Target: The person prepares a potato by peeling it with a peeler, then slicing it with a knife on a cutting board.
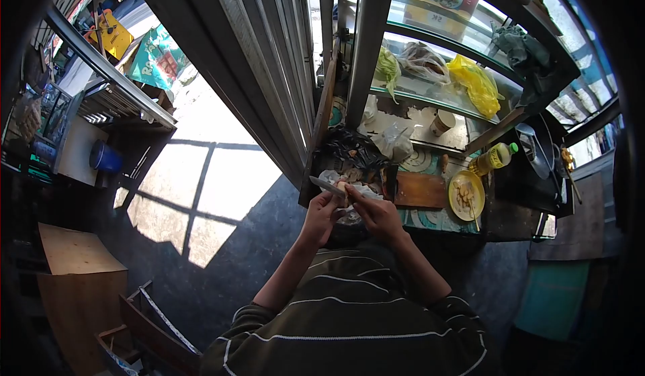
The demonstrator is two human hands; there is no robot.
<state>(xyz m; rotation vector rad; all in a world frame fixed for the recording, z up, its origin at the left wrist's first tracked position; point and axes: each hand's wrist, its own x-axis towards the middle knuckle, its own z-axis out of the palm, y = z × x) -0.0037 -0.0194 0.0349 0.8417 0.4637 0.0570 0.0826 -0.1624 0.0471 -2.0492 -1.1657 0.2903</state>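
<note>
Close in front of my body, above the counter's left end, my two hands nearly meet. A knife (326, 187) is in my right hand (377, 216), its blade pointing to the left across the fingers of my left hand (320, 216). My left hand pinches a small pale piece of food (341, 186) against the blade; its exact kind is too small to tell. Below and behind the hands lie crumpled white plastic and a black plastic bag (349, 149). Right of my hands is a brown wooden cutting board (421, 190).
A yellow plate (475, 186) of pale pieces with a utensil sits right of the board, near a green-capped bottle of yellow liquid (494, 159). A pan (534, 151) stands farther right. The glass case holds a yellow bag (474, 84) and leafy greens (388, 69). Metal shutter (262, 60) at left.
</note>
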